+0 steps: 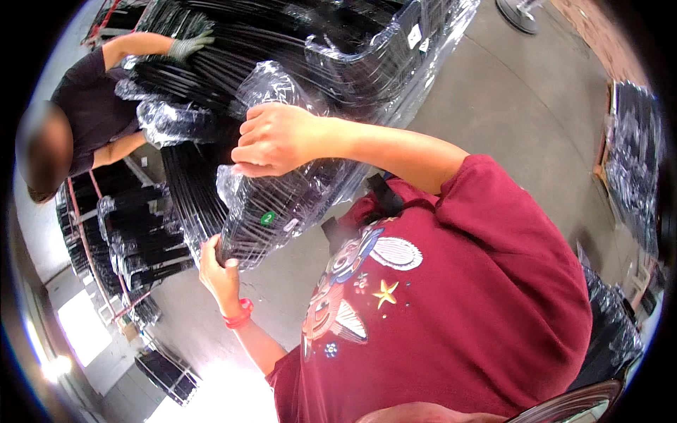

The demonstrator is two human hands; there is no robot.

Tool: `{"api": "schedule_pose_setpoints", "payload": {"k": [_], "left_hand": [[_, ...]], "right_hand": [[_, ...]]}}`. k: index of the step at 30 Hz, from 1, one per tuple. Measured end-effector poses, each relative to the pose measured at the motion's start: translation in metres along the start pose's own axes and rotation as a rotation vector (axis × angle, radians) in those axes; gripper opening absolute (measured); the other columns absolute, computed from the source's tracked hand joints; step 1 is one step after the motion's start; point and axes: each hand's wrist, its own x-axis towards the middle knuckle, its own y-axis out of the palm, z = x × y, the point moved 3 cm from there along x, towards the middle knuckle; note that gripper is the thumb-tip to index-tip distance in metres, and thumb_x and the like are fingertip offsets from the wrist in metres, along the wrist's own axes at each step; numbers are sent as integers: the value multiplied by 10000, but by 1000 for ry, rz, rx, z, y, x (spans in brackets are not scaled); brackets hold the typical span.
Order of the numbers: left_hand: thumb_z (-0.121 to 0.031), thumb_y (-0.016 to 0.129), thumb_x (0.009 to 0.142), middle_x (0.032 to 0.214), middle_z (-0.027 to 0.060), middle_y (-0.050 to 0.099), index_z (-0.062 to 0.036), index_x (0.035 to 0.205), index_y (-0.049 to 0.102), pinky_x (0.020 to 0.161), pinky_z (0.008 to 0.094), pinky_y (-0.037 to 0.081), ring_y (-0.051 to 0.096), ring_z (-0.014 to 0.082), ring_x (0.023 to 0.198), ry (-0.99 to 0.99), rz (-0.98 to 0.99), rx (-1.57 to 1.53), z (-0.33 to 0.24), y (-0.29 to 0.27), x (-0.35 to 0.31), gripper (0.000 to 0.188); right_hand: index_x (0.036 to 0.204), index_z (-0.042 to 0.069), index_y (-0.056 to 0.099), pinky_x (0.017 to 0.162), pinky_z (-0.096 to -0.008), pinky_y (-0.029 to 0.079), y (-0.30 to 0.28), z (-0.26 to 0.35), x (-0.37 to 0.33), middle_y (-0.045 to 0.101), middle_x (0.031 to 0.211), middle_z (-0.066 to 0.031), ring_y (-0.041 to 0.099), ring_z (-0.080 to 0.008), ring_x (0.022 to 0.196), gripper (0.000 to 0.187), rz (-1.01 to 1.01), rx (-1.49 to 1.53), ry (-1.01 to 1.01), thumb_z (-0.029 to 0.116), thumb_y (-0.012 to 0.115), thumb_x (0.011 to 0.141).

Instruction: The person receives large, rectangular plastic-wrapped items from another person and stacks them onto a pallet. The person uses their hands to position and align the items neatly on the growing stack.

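Note:
A bundle of long, thin black pieces (271,197), wrapped in clear plastic film and bearing a round green sticker (268,218), lies before me. My left hand (221,275), with a red band at the wrist, grips its lower end, thumb on one side. My right hand (273,139) is closed in a fist over the upper part, apparently clutching the clear plastic film (271,83); its fingertips are partly hidden. Across from me, a co-worker's gloved hand (190,46) rests on more black strips (233,49). Their other hand is hidden behind crumpled film (173,121).
A large wrapped black stack (367,70) stands beyond my right forearm. Wrapped black goods on a rack (134,233) stand behind the co-worker. More film-wrapped goods (635,155) stand at the far right, across the grey concrete floor (508,92). A round metal base (518,15) is at the top.

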Motion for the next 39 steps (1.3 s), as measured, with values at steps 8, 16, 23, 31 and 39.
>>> {"api": "schedule_pose_setpoints", "payload": {"k": [8,16,23,31,39], "left_hand": [[-410,455,848,1160,146,533,-34,1184,486,930,412,392,515,260,1055,-962,-645,-1336,90,68,-88,505],[-434,384,852,1217,163,485,-43,1258,413,875,506,444,526,332,1042,-921,-594,-1442,81,84,-62,565],[-442,368,845,1217,165,487,-44,1255,420,864,520,447,528,349,1035,-870,-687,-1430,76,81,-53,573],[-451,348,837,1217,167,489,-46,1252,428,851,535,451,530,369,1026,-833,-738,-1429,65,96,-57,585],[-417,315,865,1283,213,402,17,1254,392,967,451,367,417,344,1168,-885,-1028,-1275,44,88,-58,588]], "right_hand": [[940,25,619,854,-355,417,-24,-15,-76,607,966,-136,558,-279,932,238,-589,274,916,185,454,878],[1133,-6,493,966,-413,268,17,-42,-117,515,1062,-196,432,-347,1064,459,-357,600,1112,363,316,925],[1199,60,488,1024,-438,218,15,-17,-110,472,1240,-174,304,-424,1217,442,-380,352,1157,371,369,908],[1095,39,568,993,-432,276,8,-16,-102,567,1118,-155,410,-410,1136,370,-442,163,1149,298,376,913],[1131,-15,522,957,-364,356,-3,-13,-92,538,1132,-196,482,-360,1087,326,-358,173,1133,175,396,897]]}}
